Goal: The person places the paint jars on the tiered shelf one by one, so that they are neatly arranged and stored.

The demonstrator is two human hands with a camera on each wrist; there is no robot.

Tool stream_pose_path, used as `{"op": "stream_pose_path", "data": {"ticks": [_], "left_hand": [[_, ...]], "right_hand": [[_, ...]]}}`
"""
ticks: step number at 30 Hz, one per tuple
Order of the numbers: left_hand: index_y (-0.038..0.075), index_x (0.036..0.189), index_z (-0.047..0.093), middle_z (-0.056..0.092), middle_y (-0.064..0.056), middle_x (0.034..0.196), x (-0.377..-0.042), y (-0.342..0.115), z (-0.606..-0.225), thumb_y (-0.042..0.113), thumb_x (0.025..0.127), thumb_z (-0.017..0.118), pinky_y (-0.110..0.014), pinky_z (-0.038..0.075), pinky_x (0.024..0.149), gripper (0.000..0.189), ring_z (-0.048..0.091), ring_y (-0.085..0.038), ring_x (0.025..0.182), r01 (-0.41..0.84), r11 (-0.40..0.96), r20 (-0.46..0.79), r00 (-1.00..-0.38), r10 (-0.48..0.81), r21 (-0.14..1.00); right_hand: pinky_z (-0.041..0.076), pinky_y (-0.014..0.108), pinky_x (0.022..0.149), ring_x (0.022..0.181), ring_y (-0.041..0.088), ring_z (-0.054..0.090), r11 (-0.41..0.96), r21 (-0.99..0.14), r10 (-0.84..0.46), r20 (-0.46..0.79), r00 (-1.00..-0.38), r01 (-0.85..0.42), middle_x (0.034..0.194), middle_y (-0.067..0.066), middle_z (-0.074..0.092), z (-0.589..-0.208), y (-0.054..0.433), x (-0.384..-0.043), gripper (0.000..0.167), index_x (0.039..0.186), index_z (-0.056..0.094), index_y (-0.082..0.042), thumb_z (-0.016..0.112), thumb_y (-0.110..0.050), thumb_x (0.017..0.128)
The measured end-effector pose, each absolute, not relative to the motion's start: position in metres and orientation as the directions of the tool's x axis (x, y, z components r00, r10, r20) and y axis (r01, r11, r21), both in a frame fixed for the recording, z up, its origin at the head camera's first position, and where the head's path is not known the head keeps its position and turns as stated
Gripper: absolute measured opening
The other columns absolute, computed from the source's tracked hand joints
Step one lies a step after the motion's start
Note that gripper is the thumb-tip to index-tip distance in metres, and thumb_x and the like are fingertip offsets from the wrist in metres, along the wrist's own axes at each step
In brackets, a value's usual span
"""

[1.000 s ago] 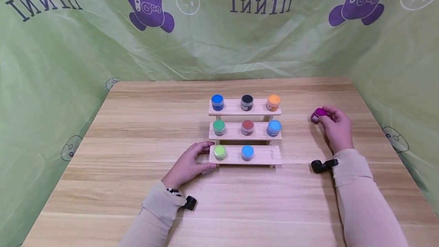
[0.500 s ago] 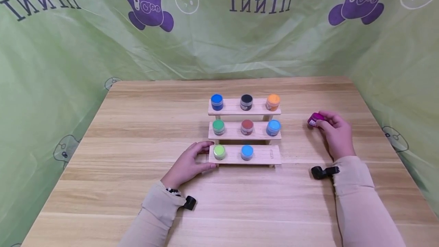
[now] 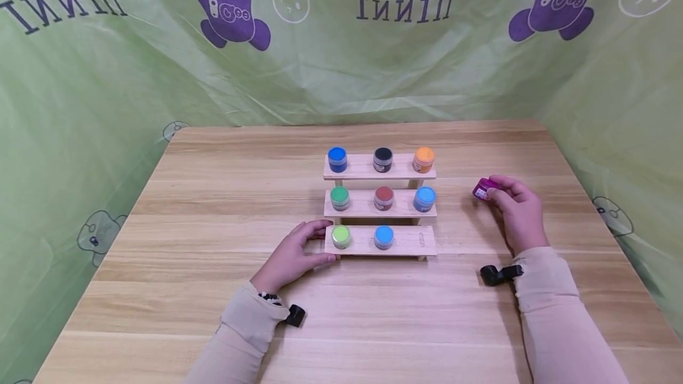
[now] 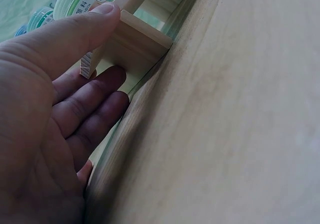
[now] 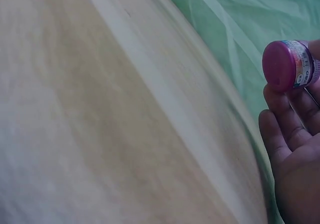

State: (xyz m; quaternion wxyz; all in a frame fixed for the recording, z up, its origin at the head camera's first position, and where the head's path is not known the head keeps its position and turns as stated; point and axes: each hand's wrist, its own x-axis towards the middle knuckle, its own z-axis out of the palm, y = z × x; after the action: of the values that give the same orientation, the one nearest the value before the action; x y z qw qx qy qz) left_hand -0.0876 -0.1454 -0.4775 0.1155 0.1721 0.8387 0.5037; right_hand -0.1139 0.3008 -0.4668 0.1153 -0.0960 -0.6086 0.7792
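Observation:
My right hand pinches a small magenta paint jar between thumb and fingers, right of the stand and above the table. In the right wrist view the jar lies tilted on its side, its lid turned away from the palm. At the left end of the three-step wooden stand, my left hand grips the lowest board. The left wrist view has the thumb on that board's edge and the other fingers at its end and underside.
On the lowest step stand a light green jar and a light blue jar, with bare board to their right. Green, brown and blue jars fill the middle step; blue, black and orange ones the top. A green curtain hangs behind the table.
My right hand has brought the magenta jar a little left and toward me, tilting it. The left hand stays at the stand's end.

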Motion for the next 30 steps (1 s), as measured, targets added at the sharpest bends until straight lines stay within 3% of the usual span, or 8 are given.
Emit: {"op": "stream_pose_path", "data": {"ticks": [5, 17, 30], "left_hand": [[0.018, 0.139, 0.057, 0.06, -0.003, 0.129, -0.088, -0.145, -0.479, 0.029, 0.079, 0.088, -0.048, 0.038, 0.11, 0.068, 0.058, -0.02, 0.121, 0.18, 0.425, -0.011, -0.912, 0.409, 0.887], [0.017, 0.139, 0.057, 0.061, -0.003, 0.128, -0.089, -0.146, -0.481, 0.029, 0.079, 0.088, -0.048, 0.04, 0.109, 0.069, 0.058, -0.02, 0.12, 0.208, 0.434, 0.011, -0.91, 0.414, 0.876], [0.016, 0.14, 0.057, 0.06, -0.004, 0.128, -0.088, -0.146, -0.48, 0.028, 0.079, 0.088, -0.047, 0.04, 0.108, 0.069, 0.059, -0.02, 0.119, 0.202, 0.428, 0.007, -0.91, 0.415, 0.881]], "right_hand": [[0.054, 0.014, 0.081, 0.095, 0.009, 0.065, -0.139, -0.988, 0.313, 0.02, -0.949, -0.067, 0.105, -0.002, 0.07, -0.463, 0.295, -0.112, 0.029, 0.121, 0.065, 0.001, 0.066, 0.003, 0.092], [0.053, 0.013, 0.081, 0.091, 0.009, 0.065, -0.111, -0.986, 0.273, 0.092, -0.958, -0.126, 0.099, 0.0, 0.071, -0.449, 0.281, -0.106, 0.024, 0.113, 0.069, -0.003, 0.071, 0.003, 0.09], [0.053, 0.014, 0.081, 0.088, 0.006, 0.066, -0.083, -0.988, 0.232, 0.107, -0.967, -0.129, 0.097, -0.001, 0.072, -0.441, 0.273, -0.095, 0.023, 0.11, 0.07, -0.003, 0.067, 0.008, 0.09]]}}
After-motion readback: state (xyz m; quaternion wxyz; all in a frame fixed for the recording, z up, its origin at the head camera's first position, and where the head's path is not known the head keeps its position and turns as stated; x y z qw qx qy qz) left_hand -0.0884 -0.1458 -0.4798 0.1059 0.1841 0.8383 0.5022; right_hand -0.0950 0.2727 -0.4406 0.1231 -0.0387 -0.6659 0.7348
